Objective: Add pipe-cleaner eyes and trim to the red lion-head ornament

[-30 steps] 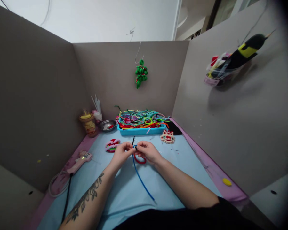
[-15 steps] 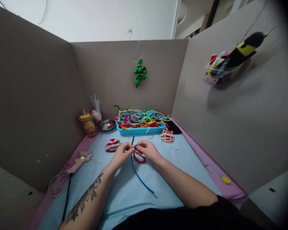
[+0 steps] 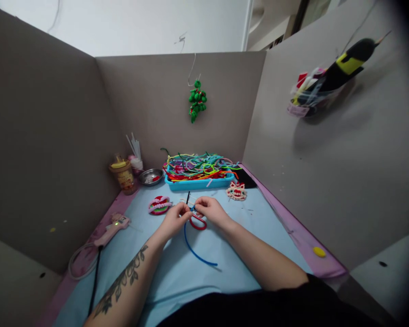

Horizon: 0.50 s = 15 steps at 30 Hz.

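Note:
Between my two hands is a blue pipe cleaner (image 3: 195,254), its long tail curving down to the right over the table. My left hand (image 3: 177,218) pinches it from the left, thumb and fingertips together. From the other side my right hand (image 3: 209,211) pinches the same blue piece, close to the left fingertips. The short bend between the fingers is mostly hidden. Just under the hands lie red-handled scissors (image 3: 199,223), partly covered by my fingers. A pink, red and green fuzzy piece (image 3: 159,205) rests left of the hands, and a cream and red animal-face piece (image 3: 236,191) to the right.
A blue tray (image 3: 197,185) heaped with coloured pipe cleaners stands at the back. Left of it are a metal bowl (image 3: 151,177) and a lidded cup (image 3: 123,175). A pink glue gun (image 3: 112,229) with its cord lies at left. Grey panels (image 3: 177,100) enclose the table.
The blue pipe cleaner's tail has swung upward a little and bends more. Both hands stay together, with slight finger movement. The whole view has shifted slightly.

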{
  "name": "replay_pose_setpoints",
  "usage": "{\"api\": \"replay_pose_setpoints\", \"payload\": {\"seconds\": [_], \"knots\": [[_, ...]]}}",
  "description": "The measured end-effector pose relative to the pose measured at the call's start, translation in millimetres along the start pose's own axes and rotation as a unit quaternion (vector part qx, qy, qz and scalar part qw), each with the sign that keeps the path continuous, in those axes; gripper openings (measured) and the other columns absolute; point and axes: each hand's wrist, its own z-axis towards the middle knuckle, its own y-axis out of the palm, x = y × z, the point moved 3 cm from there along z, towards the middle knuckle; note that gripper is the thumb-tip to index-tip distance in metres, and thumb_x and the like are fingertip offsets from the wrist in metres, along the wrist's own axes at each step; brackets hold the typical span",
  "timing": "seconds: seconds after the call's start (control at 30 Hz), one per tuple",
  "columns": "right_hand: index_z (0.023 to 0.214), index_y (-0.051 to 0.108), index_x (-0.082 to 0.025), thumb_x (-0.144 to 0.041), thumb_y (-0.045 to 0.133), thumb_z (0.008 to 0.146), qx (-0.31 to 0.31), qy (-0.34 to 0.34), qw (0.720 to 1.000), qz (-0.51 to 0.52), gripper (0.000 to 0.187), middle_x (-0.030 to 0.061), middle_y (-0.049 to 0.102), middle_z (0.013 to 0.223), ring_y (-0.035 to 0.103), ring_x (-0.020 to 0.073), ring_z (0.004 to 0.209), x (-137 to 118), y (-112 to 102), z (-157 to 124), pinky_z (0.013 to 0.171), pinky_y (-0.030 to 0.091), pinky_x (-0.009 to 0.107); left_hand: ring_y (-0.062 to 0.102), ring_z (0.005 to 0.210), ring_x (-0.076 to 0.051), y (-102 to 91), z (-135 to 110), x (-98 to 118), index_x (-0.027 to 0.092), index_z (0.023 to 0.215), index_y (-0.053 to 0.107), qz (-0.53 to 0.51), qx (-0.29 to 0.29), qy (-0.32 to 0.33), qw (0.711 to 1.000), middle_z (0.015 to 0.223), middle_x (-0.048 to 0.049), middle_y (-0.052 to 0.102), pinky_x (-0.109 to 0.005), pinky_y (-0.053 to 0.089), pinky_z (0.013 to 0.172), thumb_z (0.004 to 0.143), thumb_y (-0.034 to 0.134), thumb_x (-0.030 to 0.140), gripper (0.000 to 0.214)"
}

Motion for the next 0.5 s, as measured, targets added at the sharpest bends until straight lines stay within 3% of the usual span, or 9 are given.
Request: {"api": "replay_pose_setpoints", "payload": {"seconds": [0.2,0.37,0.5], "knots": [[0.066,0.052,-0.018,-0.023,0.057,0.066,0.007,-0.038,0.999,0.019,0.007,-0.0057,0.053,0.051,0.048,0.0084,0.045,0,5,-2,0.048,0.039,0.02,0.046,0.06,-0.012,7.1,0,-6,0.016,0.066,0.049,-0.025,0.011,-0.001,1.0,0.063,0.0023,0.051,-0.023,0.036,0.058,0.07,0.059,0.03,0.017],[0.068,0.056,-0.017,-0.022,0.053,0.07,0.031,-0.111,0.985,-0.127,0.006,-0.0044,0.053,0.055,0.047,0.0094,0.051,-2,1,-4,0.051,0.038,0.021,0.053,0.067,-0.013,0.3,1,-3,0.015,0.085,0.059,-0.003,0.024,0.014,1.0,0.078,-0.0021,0.061,-0.023,0.039,0.058,0.07,0.062,0.03,0.021],[0.071,0.06,-0.017,-0.021,0.052,0.073,0.028,-0.129,0.971,-0.198,0.01,-0.0034,0.056,0.058,0.049,0.0102,0.055,-1,1,-5,0.053,0.036,0.021,0.055,0.068,-0.015,-7.7,1,1,0.014,0.082,0.063,0.021,0.047,0.022,0.998,0.078,-0.0041,0.064,-0.025,0.041,0.061,0.074,0.059,0.032,0.02]]}}
